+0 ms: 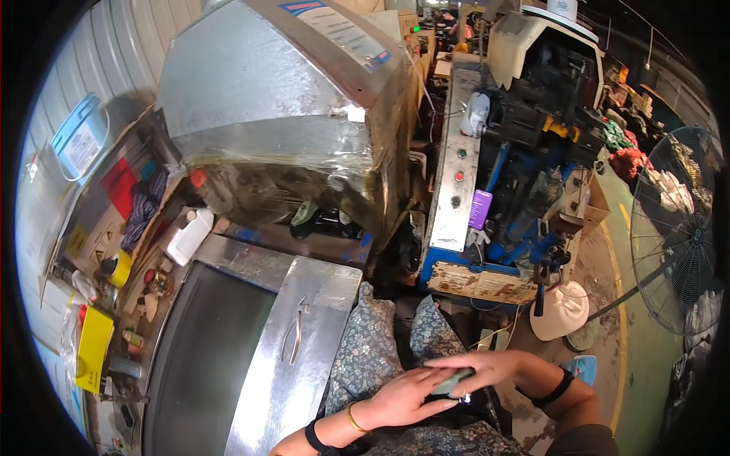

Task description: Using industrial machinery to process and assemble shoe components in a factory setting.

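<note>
My left hand (403, 397) and my right hand (488, 370) meet in front of my lap. Between them is a small grey-green piece (454, 381), mostly covered by the fingers, so its kind cannot be made out. The right hand closes over it from above, while the left fingers press against its near side. Below lie my floral-patterned sleeves or apron cloth (363, 334). To the left of the hands is a shiny metal plate (312, 304) with a thin curved metal rod (291, 342) on it.
A dark conveyor belt (205, 365) runs beside the plate, under a metal hood (258, 83) with dark shoes (304, 220) in its opening. Ahead right stands a blue machine (449, 266) with buttons. A white jug (560, 310) and a large fan (680, 228) are on the right.
</note>
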A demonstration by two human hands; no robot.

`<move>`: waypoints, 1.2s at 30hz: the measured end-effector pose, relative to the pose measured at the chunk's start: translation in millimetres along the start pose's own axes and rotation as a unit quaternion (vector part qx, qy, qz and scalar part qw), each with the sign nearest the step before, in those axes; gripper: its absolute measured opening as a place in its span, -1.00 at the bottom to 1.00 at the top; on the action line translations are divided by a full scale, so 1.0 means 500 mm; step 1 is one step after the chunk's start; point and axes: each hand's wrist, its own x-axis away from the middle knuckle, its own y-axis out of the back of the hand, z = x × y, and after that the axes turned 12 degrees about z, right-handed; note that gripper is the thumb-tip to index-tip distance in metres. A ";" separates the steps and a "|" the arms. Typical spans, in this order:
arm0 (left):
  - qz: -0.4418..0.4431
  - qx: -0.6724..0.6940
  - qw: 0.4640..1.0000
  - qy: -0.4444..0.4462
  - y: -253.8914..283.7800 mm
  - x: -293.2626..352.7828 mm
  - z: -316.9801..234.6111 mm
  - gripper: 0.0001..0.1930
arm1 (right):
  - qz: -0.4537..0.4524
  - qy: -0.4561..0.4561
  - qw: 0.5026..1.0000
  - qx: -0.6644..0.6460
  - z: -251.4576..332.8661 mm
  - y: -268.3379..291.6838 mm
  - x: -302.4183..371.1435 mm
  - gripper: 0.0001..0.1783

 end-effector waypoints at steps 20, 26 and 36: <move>-0.287 -0.382 0.785 0.394 0.066 0.263 0.403 -0.45 | -0.433 0.225 0.873 -0.014 0.011 0.261 -0.562 -0.29; -0.275 -0.371 0.787 0.409 0.072 0.267 0.403 -0.43 | -0.182 0.164 0.949 0.198 -0.064 0.161 -0.677 -0.51; -0.278 -0.396 0.785 0.387 0.069 0.256 0.406 -0.45 | -0.181 0.255 0.847 0.430 -0.180 -0.093 -0.472 -0.72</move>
